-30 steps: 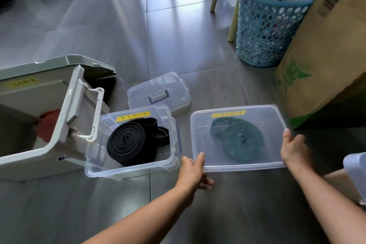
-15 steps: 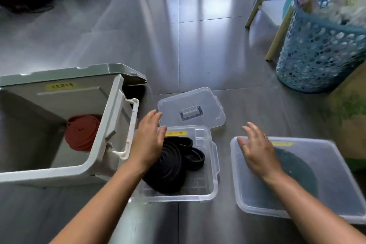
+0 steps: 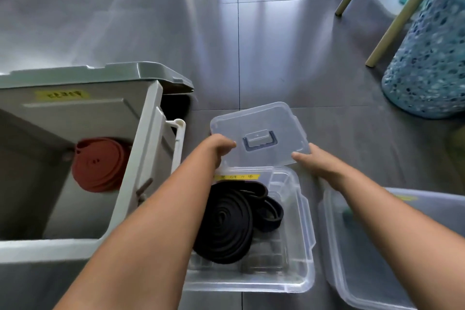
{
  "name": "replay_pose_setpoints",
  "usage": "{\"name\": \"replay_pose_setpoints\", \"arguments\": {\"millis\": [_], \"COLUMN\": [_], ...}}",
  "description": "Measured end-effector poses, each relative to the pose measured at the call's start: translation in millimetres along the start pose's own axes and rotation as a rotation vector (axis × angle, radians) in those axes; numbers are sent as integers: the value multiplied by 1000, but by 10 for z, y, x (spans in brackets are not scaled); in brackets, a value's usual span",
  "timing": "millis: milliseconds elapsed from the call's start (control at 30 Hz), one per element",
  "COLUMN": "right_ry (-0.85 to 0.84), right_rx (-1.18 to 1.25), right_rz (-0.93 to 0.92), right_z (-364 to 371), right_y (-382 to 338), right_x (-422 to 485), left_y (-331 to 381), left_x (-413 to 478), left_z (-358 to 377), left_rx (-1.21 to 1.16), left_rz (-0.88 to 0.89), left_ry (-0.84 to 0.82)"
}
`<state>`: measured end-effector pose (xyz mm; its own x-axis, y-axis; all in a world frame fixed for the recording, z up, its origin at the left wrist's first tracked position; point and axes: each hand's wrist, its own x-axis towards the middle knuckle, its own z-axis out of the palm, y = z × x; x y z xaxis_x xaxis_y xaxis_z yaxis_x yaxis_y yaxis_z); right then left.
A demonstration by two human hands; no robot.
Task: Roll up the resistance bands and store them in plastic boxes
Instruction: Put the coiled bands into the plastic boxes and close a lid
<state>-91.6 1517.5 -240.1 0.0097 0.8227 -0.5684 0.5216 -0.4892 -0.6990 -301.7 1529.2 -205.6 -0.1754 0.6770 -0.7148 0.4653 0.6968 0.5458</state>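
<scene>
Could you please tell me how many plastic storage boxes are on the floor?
3. A large grey plastic box on the left, an open clear plastic box in the middle, and a lidded clear plastic box on the right, partly cropped. Others may be hidden.

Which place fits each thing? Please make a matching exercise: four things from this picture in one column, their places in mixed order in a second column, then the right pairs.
Things
1. black bands
2. red band
3. clear lid
4. blue basket

Places
A. inside the grey bin
B. held by the left hand and the right hand
C. at the far right edge of the view
D. inside the open clear box

Pairs: 1-D, 2-A, 3-B, 4-C
</scene>
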Motion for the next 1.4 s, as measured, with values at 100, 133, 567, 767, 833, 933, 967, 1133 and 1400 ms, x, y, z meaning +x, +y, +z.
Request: {"name": "replay_pose_setpoints", "arguments": {"millis": [100, 133, 567, 767, 833, 933, 967, 1133, 1400], "right_ry": [111, 142, 511, 500, 470, 437, 429, 453, 482], "right_rx": [87, 126, 230, 166, 191, 259, 285, 294, -33], "right_rz": [-36, -51, -329, -361, -348, -289, -259, -167, -328], "right_z": [-20, -24, -4, 499, 577, 568, 538, 288, 143], "right_y": [33, 34, -48, 299, 359, 437, 469, 655, 352], "right_x": [26, 27, -1345, -1764, -1841, -1893, -1903, -2025, -1786], "left_y": [21, 36, -746, -1543, -1566, -1521, -1524, -1557, -1468], "left_x": [51, 48, -1289, -1875, -1968, -2023, -2021, -2062, -1817], "left_z": [-4, 7, 109, 279, 281, 317, 353, 599, 363], "left_rx": [-123, -118, 83, -25, -197, -280, -250, -207, -366], "left_rz": [19, 33, 573, 485, 445, 411, 420, 482, 342], "left_ry": [130, 210, 550, 588, 542, 492, 485, 455, 482]}}
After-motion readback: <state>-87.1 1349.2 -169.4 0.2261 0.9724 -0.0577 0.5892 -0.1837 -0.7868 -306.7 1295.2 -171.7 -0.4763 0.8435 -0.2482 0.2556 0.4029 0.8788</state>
